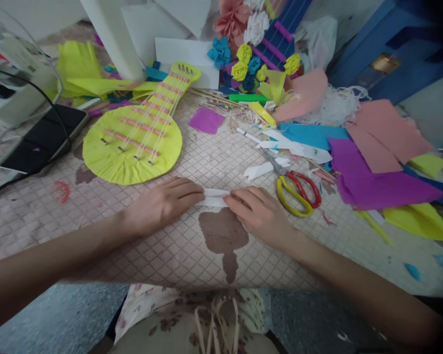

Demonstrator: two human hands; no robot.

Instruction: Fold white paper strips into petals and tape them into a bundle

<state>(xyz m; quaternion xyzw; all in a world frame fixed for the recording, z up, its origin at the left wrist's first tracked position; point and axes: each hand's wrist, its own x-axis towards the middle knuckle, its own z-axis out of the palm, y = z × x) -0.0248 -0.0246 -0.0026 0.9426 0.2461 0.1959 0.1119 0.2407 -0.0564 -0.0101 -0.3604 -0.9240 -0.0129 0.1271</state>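
A small folded strip of white paper (216, 197) lies flat between my hands near the table's front. My left hand (169, 200) rests on its left end, fingers pressed together. On the right end, my right hand (256, 211) has its fingers and thumb closed on the paper. Beyond my left hand lies a yellow paper lute (132, 142) with pink bars and white strings. Scissors (297, 194) with red and yellow handles lie to the right of my right hand, beside cut white paper pieces (263, 168).
A phone (46, 137) and cables lie at the left. Purple paper (376, 182), pink paper (389, 130) and white thread (335, 108) cover the right. Paper flowers (243, 64) and a blue instrument (280, 37) stand at the back. The table edge is close to my body.
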